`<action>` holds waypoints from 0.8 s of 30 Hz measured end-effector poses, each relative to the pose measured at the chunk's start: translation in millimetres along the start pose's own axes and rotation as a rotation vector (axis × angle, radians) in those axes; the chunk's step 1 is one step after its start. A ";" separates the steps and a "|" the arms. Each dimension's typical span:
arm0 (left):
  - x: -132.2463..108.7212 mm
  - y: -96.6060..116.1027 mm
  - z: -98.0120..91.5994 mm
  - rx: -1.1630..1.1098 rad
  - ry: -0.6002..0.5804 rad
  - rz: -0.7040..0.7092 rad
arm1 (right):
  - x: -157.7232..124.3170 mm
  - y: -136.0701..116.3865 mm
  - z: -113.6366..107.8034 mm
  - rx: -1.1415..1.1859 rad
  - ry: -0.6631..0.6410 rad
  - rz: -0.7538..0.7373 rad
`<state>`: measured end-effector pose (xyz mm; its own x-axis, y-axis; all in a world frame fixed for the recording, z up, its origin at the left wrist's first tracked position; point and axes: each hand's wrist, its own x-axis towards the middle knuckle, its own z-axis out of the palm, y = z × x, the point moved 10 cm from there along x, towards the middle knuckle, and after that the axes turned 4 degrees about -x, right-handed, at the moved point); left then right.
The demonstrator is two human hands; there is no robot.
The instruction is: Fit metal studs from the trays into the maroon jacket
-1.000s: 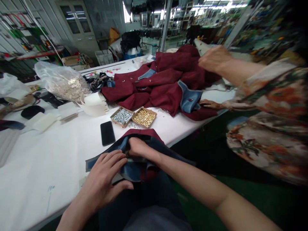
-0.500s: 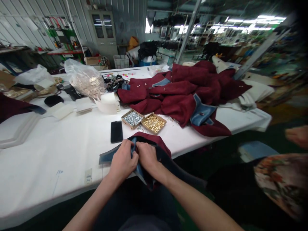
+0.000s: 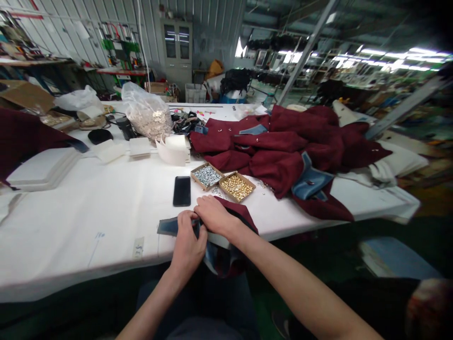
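Observation:
At the table's front edge, my left hand [image 3: 190, 239] pinches the blue denim part [image 3: 168, 226] of a maroon garment [image 3: 244, 212]. My right hand [image 3: 213, 213] is closed on the same garment, back of the hand up, its fingertips close to the left thumb. Any small piece between the fingers is hidden. Some of the garment hangs over the edge below my hands. Just beyond them lie a cardboard tray of silver studs [image 3: 207, 176], a cardboard tray of gold studs [image 3: 237, 187] and a black phone [image 3: 182, 191].
A heap of maroon garments [image 3: 279, 151] with denim parts covers the table's right side. Behind stand a clear bag of small pieces [image 3: 150, 113] and white card stacks [image 3: 173, 150]. White sheets [image 3: 42, 167] are piled at left. Part of another person [image 3: 428, 302] shows at lower right.
The view has turned left, so things sit farther right. My right hand has moved up over the denim. The person at right has shifted mostly out of view.

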<state>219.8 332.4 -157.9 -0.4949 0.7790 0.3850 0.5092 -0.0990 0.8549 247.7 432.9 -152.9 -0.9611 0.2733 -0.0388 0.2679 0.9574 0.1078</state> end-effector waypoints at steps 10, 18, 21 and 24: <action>32.1 -53.3 -13.6 0.424 -0.536 -0.163 | -2.2 13.8 10.2 0.106 0.005 -0.081; 14.5 -22.2 17.3 0.259 -0.464 -0.116 | -2.8 13.3 15.5 0.204 0.011 -0.120; 3.5 -11.9 19.0 0.223 -0.419 -0.128 | 2.7 4.4 16.7 0.188 -0.058 -0.212; -2.6 -5.8 14.1 0.237 -0.370 -0.145 | 11.8 -2.6 17.8 0.165 -0.103 -0.286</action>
<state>228.1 339.7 -168.8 -0.3097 0.9474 0.0807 0.6215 0.1375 0.7712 236.9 435.3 -171.3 -0.9893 -0.0088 -0.1458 0.0034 0.9965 -0.0834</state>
